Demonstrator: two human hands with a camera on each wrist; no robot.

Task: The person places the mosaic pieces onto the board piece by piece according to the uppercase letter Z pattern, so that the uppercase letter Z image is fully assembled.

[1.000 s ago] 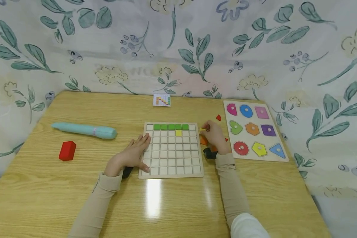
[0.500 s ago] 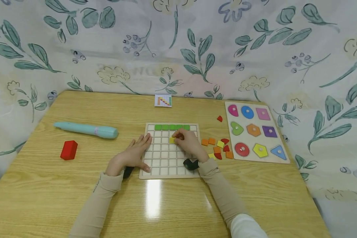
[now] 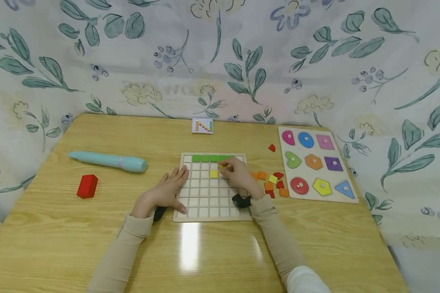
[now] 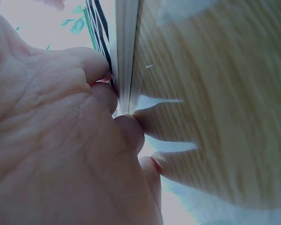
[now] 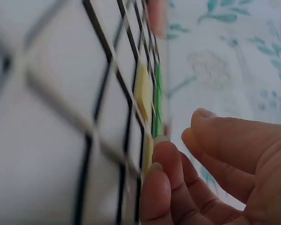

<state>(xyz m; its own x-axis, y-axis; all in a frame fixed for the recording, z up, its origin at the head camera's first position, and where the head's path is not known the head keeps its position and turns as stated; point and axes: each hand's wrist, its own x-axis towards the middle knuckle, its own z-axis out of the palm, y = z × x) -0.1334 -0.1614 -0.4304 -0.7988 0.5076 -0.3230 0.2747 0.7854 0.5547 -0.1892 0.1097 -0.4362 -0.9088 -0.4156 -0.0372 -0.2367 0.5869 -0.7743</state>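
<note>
A wooden grid board (image 3: 212, 219) lies on the table in the head view. Green square tiles (image 3: 214, 158) line its top row. One yellow tile (image 3: 214, 174) sits in the third row; another yellow tile (image 3: 222, 167) above and right of it is partly covered by my right hand (image 3: 238, 176). In the right wrist view, the fingertips (image 5: 155, 190) touch the board beside that tile (image 5: 148, 154), and the thumb stands apart from them. My left hand (image 3: 164, 190) rests with spread fingers on the board's left edge, which the left wrist view shows from close by.
Orange, yellow and red loose pieces (image 3: 273, 179) lie right of the board, near a shape puzzle (image 3: 308, 188) with knobbed pieces. A small pattern card (image 3: 203, 126) is at the back. Leftward are a light blue tapered stick (image 3: 106, 160) and a red block (image 3: 87, 186).
My right hand has carried a yellow tile from the loose pieces to the board's third row, released it, and shifted up and right towards the other yellow tile. The left hand stays put.
</note>
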